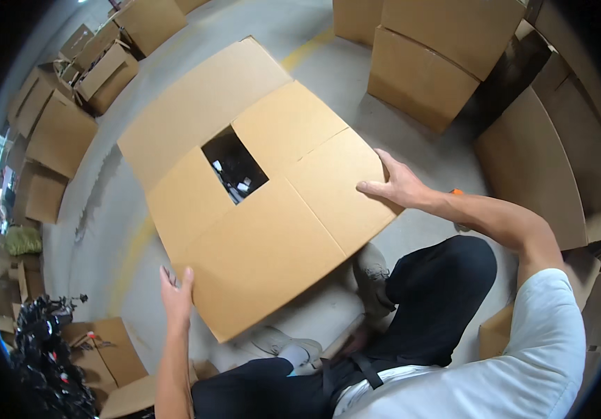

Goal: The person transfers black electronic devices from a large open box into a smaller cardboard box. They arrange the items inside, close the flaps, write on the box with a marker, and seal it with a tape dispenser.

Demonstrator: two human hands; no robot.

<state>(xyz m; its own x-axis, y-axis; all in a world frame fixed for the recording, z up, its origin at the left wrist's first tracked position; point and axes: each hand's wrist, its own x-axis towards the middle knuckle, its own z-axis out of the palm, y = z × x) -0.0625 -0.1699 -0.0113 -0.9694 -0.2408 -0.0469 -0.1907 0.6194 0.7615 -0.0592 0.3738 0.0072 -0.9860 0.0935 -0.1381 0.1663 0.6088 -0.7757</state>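
Note:
A large cardboard box [265, 244] lies slantwise before me. Its near flap and two side flaps are folded inward, while the far flap [206, 105] stretches away from me, unfolded. Through the gap between the flaps, dark contents with small white pieces [244, 185] show; their kind I cannot make out. My right hand [399, 183] grips the box's right corner, thumb on top and fingers over the side. At the left side, my left hand [177, 293] holds the edge with its thumb by the rim; its fingers are partly hidden.
Stacked cardboard boxes [426, 70] stand at the far right, with more boxes [538, 160] along the right. Boxes [63, 133] line the left side too. A heap of shiny black items [49, 356] lies at the lower left beside an open carton [115, 353]. Yellow lines [129, 269] mark the grey floor.

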